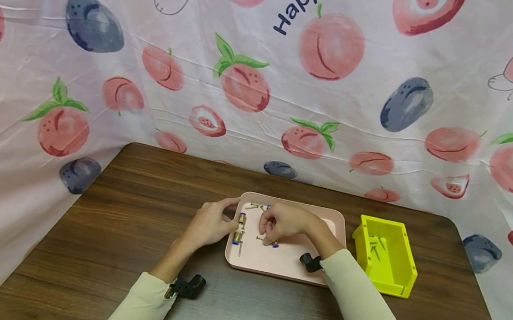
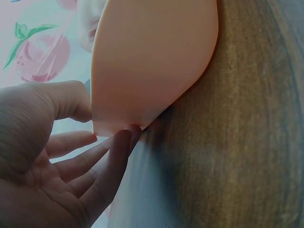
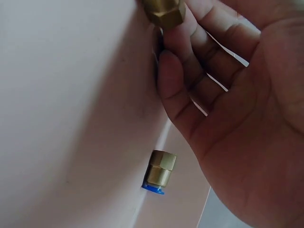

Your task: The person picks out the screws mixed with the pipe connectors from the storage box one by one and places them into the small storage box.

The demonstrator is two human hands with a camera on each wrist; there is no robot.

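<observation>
A pink tray (image 1: 293, 267) lies on the dark wooden table (image 1: 132, 219). My left hand (image 1: 231, 216) holds its left rim; in the left wrist view the thumb (image 2: 66, 99) lies over the tray's edge (image 2: 142, 71) and the fingers (image 2: 116, 149) touch it from below. My right hand (image 1: 271, 235) is curled inside the tray. Its fingertips (image 3: 171, 42) pinch a brass fitting (image 3: 164, 10). Another brass fitting with a blue end (image 3: 158, 173) lies on the tray floor beside that hand. More fittings (image 1: 240, 228) and thin pins lie near the tray's left side.
A yellow bin (image 1: 392, 278) with several dark screws inside stands just right of the tray. A fruit-print cloth (image 1: 267, 75) hangs behind and around the table. Bare wood shows at the left and along the front.
</observation>
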